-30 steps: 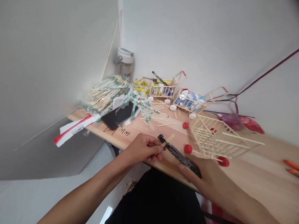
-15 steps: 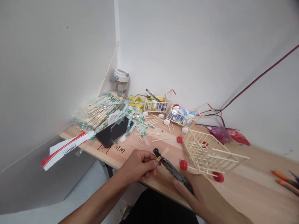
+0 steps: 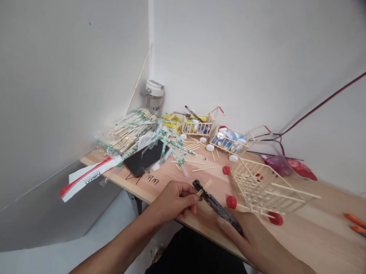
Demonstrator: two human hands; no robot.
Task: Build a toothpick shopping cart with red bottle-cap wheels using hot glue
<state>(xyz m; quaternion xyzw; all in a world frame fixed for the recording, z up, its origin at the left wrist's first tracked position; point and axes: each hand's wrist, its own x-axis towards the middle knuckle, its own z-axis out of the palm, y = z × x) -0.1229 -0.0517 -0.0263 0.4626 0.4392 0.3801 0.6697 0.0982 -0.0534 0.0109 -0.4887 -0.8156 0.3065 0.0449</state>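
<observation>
My left hand (image 3: 181, 199) pinches short pieces of wooden stick (image 3: 207, 185) between thumb and fingers, just over the table's front edge. In my right hand (image 3: 248, 235) is a pair of black pliers (image 3: 218, 208), its jaws across the sticks beside my left fingertips. Whether the jaws bite into the wood I cannot tell. Right of the pliers lies a small cart made of wooden sticks (image 3: 264, 190), tipped on its side. Red caps serve as its wheels, one red cap (image 3: 231, 202) being close to my right hand.
Two small stick carts, one filled with bottle caps (image 3: 228, 139), stand by the wall. Wrapped chopsticks (image 3: 134, 131), a phone (image 3: 146, 159) and a lidded bottle (image 3: 153, 96) are at the left. Loose sticks (image 3: 202, 169) lie mid-table. Orange-handled pliers (image 3: 361, 224) are at right.
The whole scene has shifted a little to the right in the picture as the camera turned. Both hands keep the same hold on the sticks and the pliers.
</observation>
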